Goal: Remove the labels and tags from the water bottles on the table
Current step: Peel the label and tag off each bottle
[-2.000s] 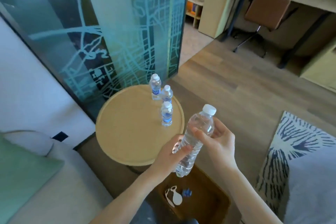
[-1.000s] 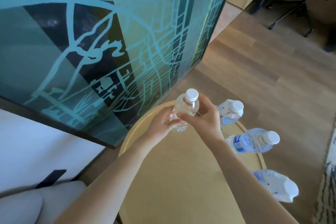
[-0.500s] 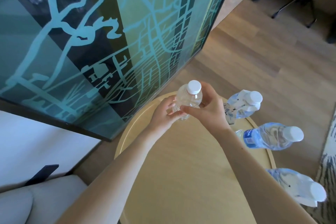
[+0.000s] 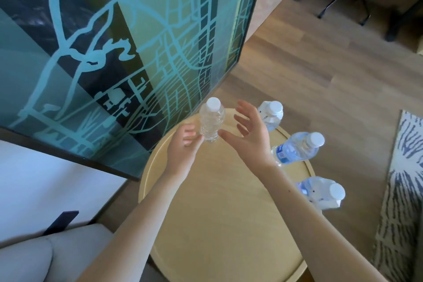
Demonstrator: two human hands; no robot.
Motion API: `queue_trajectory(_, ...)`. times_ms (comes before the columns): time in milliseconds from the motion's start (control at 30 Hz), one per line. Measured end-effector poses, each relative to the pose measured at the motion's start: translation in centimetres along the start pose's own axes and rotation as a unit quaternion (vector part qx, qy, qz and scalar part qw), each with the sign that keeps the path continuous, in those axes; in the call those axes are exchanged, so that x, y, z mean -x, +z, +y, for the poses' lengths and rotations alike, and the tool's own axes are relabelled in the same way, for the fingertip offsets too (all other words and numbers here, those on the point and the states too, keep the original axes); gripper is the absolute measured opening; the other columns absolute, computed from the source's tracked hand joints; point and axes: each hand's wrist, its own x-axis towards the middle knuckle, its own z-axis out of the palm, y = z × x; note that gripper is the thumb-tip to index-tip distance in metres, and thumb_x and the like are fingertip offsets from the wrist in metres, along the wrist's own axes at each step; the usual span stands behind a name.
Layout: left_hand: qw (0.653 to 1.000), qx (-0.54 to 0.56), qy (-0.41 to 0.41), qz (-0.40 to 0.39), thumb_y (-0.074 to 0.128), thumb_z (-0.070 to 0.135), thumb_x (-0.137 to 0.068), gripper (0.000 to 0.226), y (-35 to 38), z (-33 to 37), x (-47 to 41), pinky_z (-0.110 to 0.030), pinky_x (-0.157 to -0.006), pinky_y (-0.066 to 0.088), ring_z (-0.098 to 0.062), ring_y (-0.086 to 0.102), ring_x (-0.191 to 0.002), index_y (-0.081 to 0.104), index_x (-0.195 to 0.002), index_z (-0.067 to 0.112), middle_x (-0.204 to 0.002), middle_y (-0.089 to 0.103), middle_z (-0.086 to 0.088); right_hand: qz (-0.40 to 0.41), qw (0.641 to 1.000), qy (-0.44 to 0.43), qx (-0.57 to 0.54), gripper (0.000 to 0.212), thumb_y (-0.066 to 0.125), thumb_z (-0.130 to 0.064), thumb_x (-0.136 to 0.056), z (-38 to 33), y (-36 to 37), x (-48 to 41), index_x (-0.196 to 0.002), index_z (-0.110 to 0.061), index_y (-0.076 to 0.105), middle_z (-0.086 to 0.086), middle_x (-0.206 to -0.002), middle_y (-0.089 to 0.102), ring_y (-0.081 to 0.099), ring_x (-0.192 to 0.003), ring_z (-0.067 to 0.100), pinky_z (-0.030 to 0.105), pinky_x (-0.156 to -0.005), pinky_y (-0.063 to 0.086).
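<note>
The bare bottle [image 4: 211, 121], gripped a moment ago, has been stood on the table [image 4: 219, 224] and released — left hand [image 4: 183, 146] and right hand [image 4: 249, 130] opened — leaving three labelled bottles [image 4: 297, 147] undone.

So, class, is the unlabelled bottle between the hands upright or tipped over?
Upright: the unlabelled bottle stands on the round table, white cap uppermost.

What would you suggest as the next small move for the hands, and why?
Probably reach the open right hand to the labelled bottle just beyond it: the bare bottle stands upright on the table, apparently finished, and the left hand is open too.
</note>
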Motion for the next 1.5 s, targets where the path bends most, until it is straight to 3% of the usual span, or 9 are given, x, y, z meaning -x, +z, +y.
queue_trajectory(133, 1.0, -0.011, 0.017, 0.001, 0.068, 0.023, -0.094, 0.014, 0.0, 2.4, 6.5, -0.006, -0.074, 0.044, 0.004, 0.062, -0.094, 0.065, -0.107, 0.022, -0.103, 0.066, 0.013, 0.043, 0.998, -0.03, -0.025, 0.043, 0.08, -0.005, -0.082, -3.2, -4.4, 6.6, -0.117, -0.025, 0.065, -0.015, -0.108, 0.07, 0.065, -0.112, 0.008, 0.027, -0.1, 0.052)
queue_trajectory(267, 0.999, -0.022, 0.028, -0.036, 0.066, 0.02, -0.095, 0.004, 1.9, 5.1, 12.3, -0.007, -0.073, 0.044, 0.006, 0.061, -0.086, 0.067, -0.099, 0.022, -0.096, 0.068, 0.01, 0.094, 0.994, -0.049, 0.004, 0.028, 0.077, -0.009, -0.086, -4.9, -10.2, 12.9, -0.108, -0.024, 0.07, -0.015, -0.106, 0.072, 0.069, -0.108, 0.011, 0.022, -0.096, 0.053)
queue_trajectory(500, 0.994, -0.037, 0.032, -0.099, 0.065, 0.013, -0.095, 0.002, 7.2, 7.0, 17.8, -0.009, -0.072, 0.043, 0.007, 0.058, -0.076, 0.067, -0.096, 0.012, -0.092, 0.068, 0.006, 0.139, 0.988, -0.005, 0.072, 0.058, 0.082, -0.016, -0.08, -2.6, -18.8, 18.0, -0.125, -0.043, 0.056, -0.022, -0.125, 0.063, 0.061, -0.119, 0.005, 0.015, -0.099, 0.048)
queue_trajectory(633, 0.99, -0.054, 0.032, -0.128, 0.064, 0.011, -0.096, 0.006, 9.6, 6.5, 18.1, -0.007, -0.074, 0.042, 0.0, 0.059, -0.08, 0.066, -0.101, 0.01, -0.096, 0.068, 0.005, 0.077, 0.988, 0.096, 0.092, 0.081, 0.083, -0.005, -0.078, 1.6, -20.4, 18.0, -0.141, -0.039, 0.046, -0.023, -0.137, 0.054, 0.05, -0.127, -0.007, 0.029, -0.111, 0.045)
queue_trajectory(700, 0.989, -0.06, 0.025, -0.135, 0.065, 0.012, -0.095, 0.007, 10.3, 5.9, 17.9, -0.009, -0.076, 0.044, -0.009, 0.061, -0.086, 0.066, -0.102, 0.011, -0.098, 0.068, 0.005, 0.048, 0.988, 0.131, 0.069, 0.088, 0.085, -0.003, -0.076, 3.3, -20.4, 17.4, -0.147, -0.036, 0.044, -0.018, -0.143, 0.052, 0.049, -0.133, 0.003, 0.039, -0.114, 0.043)
queue_trajectory(967, 0.989, -0.065, 0.002, -0.135, 0.065, 0.014, -0.096, 0.006, 11.8, 3.0, 16.6, -0.012, -0.076, 0.046, -0.014, 0.063, -0.089, 0.066, -0.101, 0.011, -0.1, 0.069, 0.003, -0.024, 0.986, 0.12, 0.115, 0.091, 0.09, -0.01, -0.069, 7.4, -20.1, 12.7, -0.142, -0.042, 0.048, -0.023, -0.141, 0.053, 0.049, -0.131, 0.004, 0.03, -0.111, 0.04)
queue_trajectory(1167, 0.988, -0.066, -0.013, -0.137, 0.064, 0.011, -0.096, 0.004, 11.6, 2.6, 16.4, -0.014, -0.076, 0.047, -0.009, 0.062, -0.086, 0.066, -0.099, 0.01, -0.099, 0.07, 0.002, -0.02, 0.983, 0.108, 0.147, 0.077, 0.092, -0.015, -0.061, 7.6, -19.2, 11.2, -0.112, -0.059, 0.054, -0.034, -0.108, 0.063, 0.059, -0.104, -0.004, 0.023, -0.088, 0.05)
queue_trajectory(1400, 0.987, -0.066, 0.007, -0.144, 0.063, 0.013, -0.097, 0.004, 10.9, 4.6, 16.8, -0.013, -0.076, 0.047, -0.008, 0.063, -0.086, 0.066, -0.095, 0.013, -0.095, 0.069, 0.009, 0.034, 0.986, 0.123, 0.103, 0.055, 0.096, -0.021, -0.058, 5.2, -20.4, 13.0, -0.1, -0.039, 0.065, -0.021, -0.094, 0.072, 0.066, -0.086, 0.0, 0.014, -0.068, 0.052)
queue_trajectory(1500, 0.985, -0.061, 0.03, -0.157, 0.062, 0.013, -0.097, 0.007, 11.1, 7.1, 17.4, -0.014, -0.079, 0.047, -0.008, 0.064, -0.089, 0.067, -0.095, 0.017, -0.095, 0.07, 0.012, 0.059, 0.989, 0.107, 0.084, 0.05, 0.096, -0.025, -0.058, 1.5, -21.9, 14.5, -0.093, -0.043, 0.066, -0.024, -0.091, 0.073, 0.068, -0.081, -0.006, 0.007, -0.063, 0.048)
